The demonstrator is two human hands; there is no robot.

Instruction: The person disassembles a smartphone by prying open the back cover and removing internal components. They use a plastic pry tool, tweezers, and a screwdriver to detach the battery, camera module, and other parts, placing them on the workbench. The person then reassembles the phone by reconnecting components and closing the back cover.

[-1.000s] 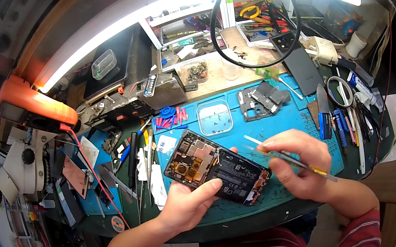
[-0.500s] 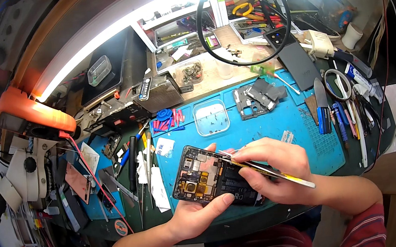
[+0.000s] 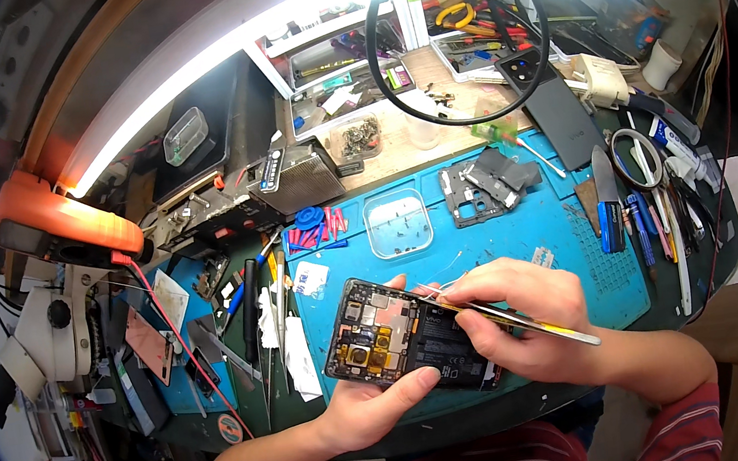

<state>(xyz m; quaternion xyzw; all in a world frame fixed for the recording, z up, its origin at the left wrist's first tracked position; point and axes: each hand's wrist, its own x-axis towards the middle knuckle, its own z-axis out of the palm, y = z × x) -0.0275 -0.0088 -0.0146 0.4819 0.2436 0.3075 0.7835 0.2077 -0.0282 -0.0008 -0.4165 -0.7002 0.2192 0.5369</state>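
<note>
My left hand (image 3: 376, 410) grips an opened smartphone (image 3: 445, 351), thumb over its near edge and fingers under the far side. Its back cover is off, baring camera modules (image 3: 368, 350), the circuit board and a black battery. In my right hand (image 3: 533, 307) is a pair of tweezers (image 3: 572, 332), silvery with yellow along the side, slanting over the phone's far edge. A thin white wire (image 3: 433, 288) curls up beside the tweezer tips. Whether the tips pinch it is too small to tell.
Beyond the phone, a clear box (image 3: 398, 225) of small parts and dark phone frame pieces (image 3: 489, 185) lie on the blue mat (image 3: 323, 306). A detached back cover (image 3: 568, 125), a knife (image 3: 607, 199) and pens are at right. An orange multimeter (image 3: 60, 220) stands at left. A black cable loop (image 3: 372, 53) hangs overhead.
My right hand and the tweezers have shifted slightly right. More of the thin white wire shows above the phone's far edge, and more of the battery is uncovered.
</note>
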